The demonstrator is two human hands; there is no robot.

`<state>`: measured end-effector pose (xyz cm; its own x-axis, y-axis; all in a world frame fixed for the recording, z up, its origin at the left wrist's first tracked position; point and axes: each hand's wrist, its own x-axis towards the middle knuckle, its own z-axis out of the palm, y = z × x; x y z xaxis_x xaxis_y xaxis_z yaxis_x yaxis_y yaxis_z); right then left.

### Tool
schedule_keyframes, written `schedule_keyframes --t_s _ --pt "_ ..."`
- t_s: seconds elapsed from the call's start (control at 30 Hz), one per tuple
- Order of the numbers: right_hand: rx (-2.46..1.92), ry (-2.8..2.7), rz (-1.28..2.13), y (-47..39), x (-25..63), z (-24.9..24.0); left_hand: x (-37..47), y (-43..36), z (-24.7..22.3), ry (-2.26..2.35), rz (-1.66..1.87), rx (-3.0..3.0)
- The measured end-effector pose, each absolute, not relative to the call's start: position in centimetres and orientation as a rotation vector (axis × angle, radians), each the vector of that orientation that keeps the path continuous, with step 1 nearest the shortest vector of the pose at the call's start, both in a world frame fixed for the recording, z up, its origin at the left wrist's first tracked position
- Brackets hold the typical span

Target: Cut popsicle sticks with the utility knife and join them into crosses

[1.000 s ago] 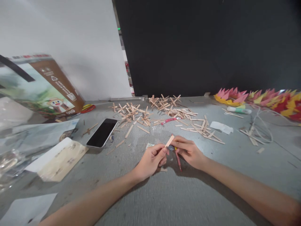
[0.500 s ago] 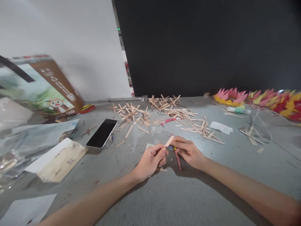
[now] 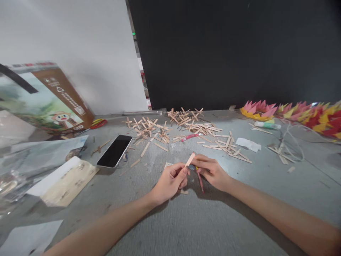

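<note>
In the middle of the grey table, my left hand is closed, with thumb and fingers pinching the lower end of a wooden craft stick. The stick slants up toward my right hand, whose bent fingers close at its far end. A small dark object with a bit of yellow shows between the hands, partly covered by fingers; its kind is unclear. Below my right fingers a thin reddish stick-like thing points toward me. Another craft stick lies partly under my left hand.
Behind the hands lie craft stick crosses, loose sticks and a red tube. A phone, packets and a printed bag are leftward. Rightward are paper flowers, a glue stick and a cable.
The view has shifted very slightly. The craft stick between my hands has tilted a little, and both hands stay in nearly the same place.
</note>
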<state>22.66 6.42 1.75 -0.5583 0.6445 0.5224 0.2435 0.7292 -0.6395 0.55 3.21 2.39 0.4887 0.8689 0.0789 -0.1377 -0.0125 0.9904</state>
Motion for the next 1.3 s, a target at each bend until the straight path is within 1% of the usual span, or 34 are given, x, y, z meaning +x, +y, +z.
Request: schedule_keyframes --t_s 0.37,0.87,1.3 --pt "-0.673 -2.149 0.6 6.32 22.6 1.8 0.37 3.42 1.93 0.686 0.897 1.376" --pt "-0.681 -2.142 0.68 6.54 22.66 1.75 0.57 3.29 2.37 0.699 0.912 1.346" --pt "-0.659 -2.141 0.653 6.5 22.53 2.02 0.65 3.2 2.36 0.707 0.942 1.334"
